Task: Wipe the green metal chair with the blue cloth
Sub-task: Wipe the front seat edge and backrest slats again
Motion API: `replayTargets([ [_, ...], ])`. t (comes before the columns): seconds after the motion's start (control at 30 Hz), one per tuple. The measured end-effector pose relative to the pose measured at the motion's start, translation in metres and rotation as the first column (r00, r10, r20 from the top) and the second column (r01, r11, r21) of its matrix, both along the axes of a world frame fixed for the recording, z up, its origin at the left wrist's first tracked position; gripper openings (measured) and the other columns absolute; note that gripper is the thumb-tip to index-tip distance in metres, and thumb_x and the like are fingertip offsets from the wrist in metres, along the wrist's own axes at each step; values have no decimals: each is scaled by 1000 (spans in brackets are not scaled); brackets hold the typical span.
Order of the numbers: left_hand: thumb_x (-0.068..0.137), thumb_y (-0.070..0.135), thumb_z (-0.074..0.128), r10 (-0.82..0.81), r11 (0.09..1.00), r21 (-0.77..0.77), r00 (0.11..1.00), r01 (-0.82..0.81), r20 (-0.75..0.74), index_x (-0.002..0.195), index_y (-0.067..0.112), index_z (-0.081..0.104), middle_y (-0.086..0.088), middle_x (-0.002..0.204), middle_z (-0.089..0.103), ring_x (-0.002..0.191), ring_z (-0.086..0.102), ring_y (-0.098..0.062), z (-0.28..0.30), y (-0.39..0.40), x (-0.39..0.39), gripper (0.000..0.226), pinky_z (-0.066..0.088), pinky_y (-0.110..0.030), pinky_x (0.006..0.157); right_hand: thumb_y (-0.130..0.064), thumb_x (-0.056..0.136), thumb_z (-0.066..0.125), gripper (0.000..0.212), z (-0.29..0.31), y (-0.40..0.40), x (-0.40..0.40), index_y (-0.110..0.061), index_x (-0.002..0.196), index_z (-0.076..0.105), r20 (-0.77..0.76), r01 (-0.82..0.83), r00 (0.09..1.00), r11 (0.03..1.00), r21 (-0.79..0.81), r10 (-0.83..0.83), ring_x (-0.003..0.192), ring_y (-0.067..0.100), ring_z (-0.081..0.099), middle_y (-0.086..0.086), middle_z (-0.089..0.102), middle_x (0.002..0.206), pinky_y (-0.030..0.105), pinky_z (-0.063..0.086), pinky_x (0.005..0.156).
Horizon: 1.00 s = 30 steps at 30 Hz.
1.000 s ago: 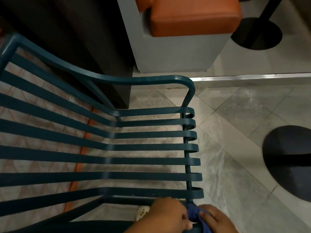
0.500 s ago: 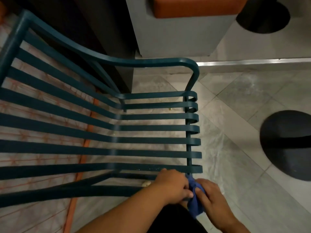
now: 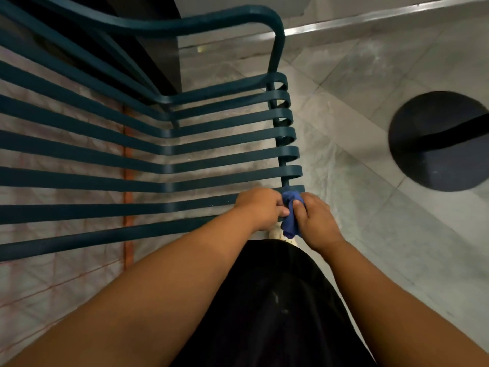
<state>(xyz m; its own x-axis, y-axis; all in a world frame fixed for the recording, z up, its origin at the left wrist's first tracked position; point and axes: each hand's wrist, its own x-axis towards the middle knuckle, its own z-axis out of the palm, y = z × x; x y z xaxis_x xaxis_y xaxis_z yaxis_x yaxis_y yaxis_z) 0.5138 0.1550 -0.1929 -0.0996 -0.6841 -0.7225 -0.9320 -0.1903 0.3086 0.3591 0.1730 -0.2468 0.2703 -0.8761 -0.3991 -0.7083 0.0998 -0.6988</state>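
Since half a second ago the view has tipped down and closer: both forearms now fill the lower part of the picture, and the two hands have crept a little further along the chair's front edge, with the cloth bunched tighter between them.

Nearest the camera, the dark clothing [image 3: 277, 313] of the person sits between the forearms. Just beyond, the left hand [image 3: 260, 207] curls over the end of the nearest slat, its fingers wrapped round the metal and touching the cloth. The right hand [image 3: 315, 221] grips the blue cloth [image 3: 289, 219], fingers and thumb closed round the crumpled wad, which is pressed against the curled slat ends at the front right corner of the green metal chair [image 3: 164, 152].

The step in hand looks like rubbing that corner, where slat meets the upright rod. Most of the chair seems yet to be wiped. The next move probably calls for sliding the cloth along a slat or up the rod while the left hand steadies the frame.

Farther off lie the tiled floor [image 3: 370, 75] and a round black base [image 3: 439, 141].
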Motion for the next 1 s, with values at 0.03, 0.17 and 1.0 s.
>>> replayTargets([
  [0.03, 90, 49, 52, -4, 1000, -5, 1000, 4, 15, 99, 30, 67, 3, 100, 65, 93, 58, -20, 0, 1, -1, 25, 43, -30, 72, -40, 93, 31, 46, 2, 5, 4, -12, 112, 62, -21, 3, 1000, 999, -40, -4, 107, 26, 54, 10, 61, 113, 37, 41, 99],
  [0.17, 89, 49, 53, 39, 999, 2, 999, -39, 34, 97, 32, 65, 6, 99, 64, 92, 57, -18, -2, 3, -4, 22, 44, -31, 73, -47, 94, 28, 55, -4, 32, -12, -15, 131, 52, 118, 4, 993, 997, -80, 5, 128, 20, 41, 7, 49, 136, 36, 32, 111],
  [1.0, 95, 46, 44, 87, 992, -100, 985, -73, 151, 107, 35, 62, 9, 116, 59, 111, 44, -17, -3, 27, -22, 25, 28, -38, 95, -18, 99, 39, 28, -36, -14, -34, -5, 85, 60, 71, 351, 682, 411, 841, -728, 46, 27, 52, 18, 60, 74, 29, 44, 38],
])
